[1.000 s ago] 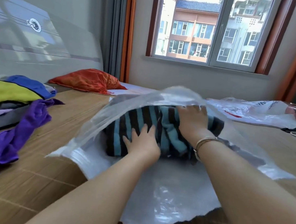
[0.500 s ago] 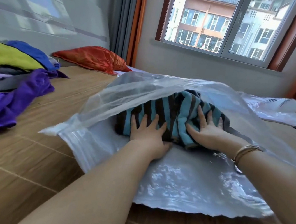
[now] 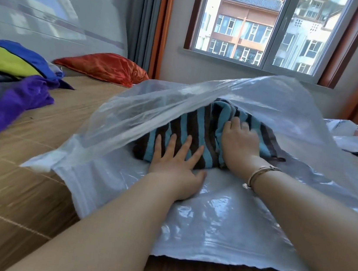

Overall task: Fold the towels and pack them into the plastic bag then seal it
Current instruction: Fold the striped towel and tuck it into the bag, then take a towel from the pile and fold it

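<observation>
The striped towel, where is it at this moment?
In the head view, the striped towel lies at centre inside the open plastic bag, under its raised upper sheet. The left hand presses its near edge and the right hand its right part.

Inside a clear plastic bag [image 3: 220, 209] lying open-mouthed on a wooden surface [image 3: 17, 193], a person's left hand [image 3: 177, 164] presses flat, fingers spread, on the near edge of a folded blue-and-brown striped towel [image 3: 199, 126]. The right hand [image 3: 240, 141], a bracelet [image 3: 259, 174] at its wrist, rests on the towel's upper right, at one o'clock from the left. The bag's top layer arches over both. At nine o'clock lies purple cloth [image 3: 6, 108]; at eleven, an orange cushion [image 3: 105, 66]; at twelve, a window [image 3: 267, 26].
</observation>
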Tool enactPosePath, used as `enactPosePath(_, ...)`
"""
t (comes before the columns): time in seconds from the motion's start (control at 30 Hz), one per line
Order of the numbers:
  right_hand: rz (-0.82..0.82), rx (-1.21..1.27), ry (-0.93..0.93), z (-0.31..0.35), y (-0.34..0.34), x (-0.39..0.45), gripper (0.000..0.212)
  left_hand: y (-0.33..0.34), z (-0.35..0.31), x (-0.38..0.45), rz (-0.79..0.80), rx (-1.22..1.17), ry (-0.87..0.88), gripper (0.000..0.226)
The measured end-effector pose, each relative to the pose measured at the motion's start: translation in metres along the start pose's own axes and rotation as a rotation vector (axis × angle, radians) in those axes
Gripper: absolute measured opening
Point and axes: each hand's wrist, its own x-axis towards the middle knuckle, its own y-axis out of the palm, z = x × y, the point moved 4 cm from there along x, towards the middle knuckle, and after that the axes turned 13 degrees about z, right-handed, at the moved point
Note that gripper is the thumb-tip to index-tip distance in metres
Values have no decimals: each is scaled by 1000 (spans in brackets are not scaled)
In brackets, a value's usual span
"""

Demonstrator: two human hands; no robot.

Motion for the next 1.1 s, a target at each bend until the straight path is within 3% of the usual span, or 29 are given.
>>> enactPosePath(0.1, 201, 431, -52, -11, 10, -11, 58, -1, -2, -1, 7, 10, -6, 62)
enactPosePath(0.17, 396, 554, -74, -13, 26, -9, 69, -1, -2, -1, 22, 15, -9, 62)
enactPosePath(0.27, 468, 610, -104, -4, 41, 14, 77, 0, -2, -1, 26, 26, -11, 59)
enactPosePath(0.47, 546, 524, -98, -1, 45, 50, 73, 2, 1, -1, 10, 31, -23, 58)
enactPosePath(0.7, 593, 527, -97, -13, 10, -21, 65, -18, -4, -17, 51, 39, -74, 59)
enactPosePath(0.9, 537, 599, -245, -6, -56, -135, 66, -49, -22, -103, 79, -170, -14, 58)
enactPosePath(1.0, 418, 623, -273, 7, -98, -191, 59, -57, -18, -170, -33, -357, 88, 54)
enactPosePath(1.1, 309, 714, -318, 33, -137, -240, 47, -70, 8, -241, -269, -689, 96, 34)
